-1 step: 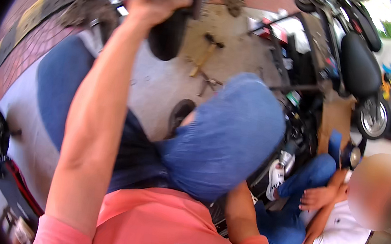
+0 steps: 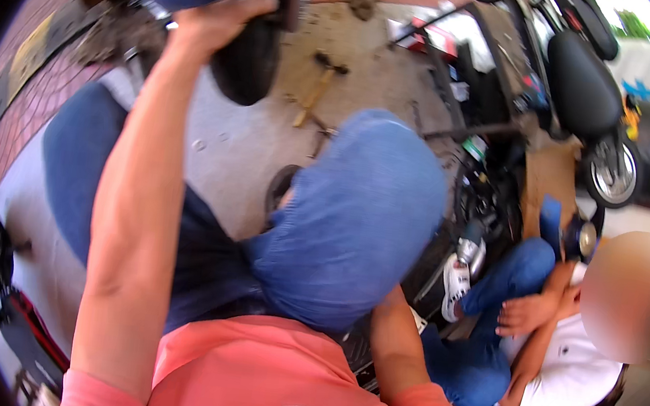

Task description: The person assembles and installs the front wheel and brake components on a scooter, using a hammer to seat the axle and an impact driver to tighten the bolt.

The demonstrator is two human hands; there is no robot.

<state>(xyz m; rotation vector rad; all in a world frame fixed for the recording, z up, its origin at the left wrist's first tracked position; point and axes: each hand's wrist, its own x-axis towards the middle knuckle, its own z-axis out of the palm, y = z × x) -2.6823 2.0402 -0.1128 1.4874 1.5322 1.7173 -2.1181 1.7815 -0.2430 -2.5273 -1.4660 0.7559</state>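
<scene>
My left arm reaches forward, and my left hand (image 2: 213,23) is wrapped on a large rounded blue-and-black part (image 2: 246,66) near the top edge. The thumb stretches over its dark side; the upper end is cut off by the frame, so I cannot tell its exact kind. My right forearm (image 2: 399,344) goes down beside my bent right knee (image 2: 367,216), which hides the right hand. A hammer (image 2: 313,97) with a yellow handle and a dark head lies on the floor ahead. Beside its handle end is a thin dark tool, partly hidden behind my knee.
To the right sits a person (image 2: 563,366) in a white shirt and jeans, arms crossed. Beyond stand a metal frame (image 2: 477,131) and a small-wheeled vehicle (image 2: 587,80) with a black seat. Brown cardboard (image 2: 547,168) lies beneath. A black-and-red vehicle (image 2: 34,330) is at the left.
The view has turned slightly, so most of the scene sits further left. My left hand keeps its hold on the blue-and-black part; the seated person holds the same pose.
</scene>
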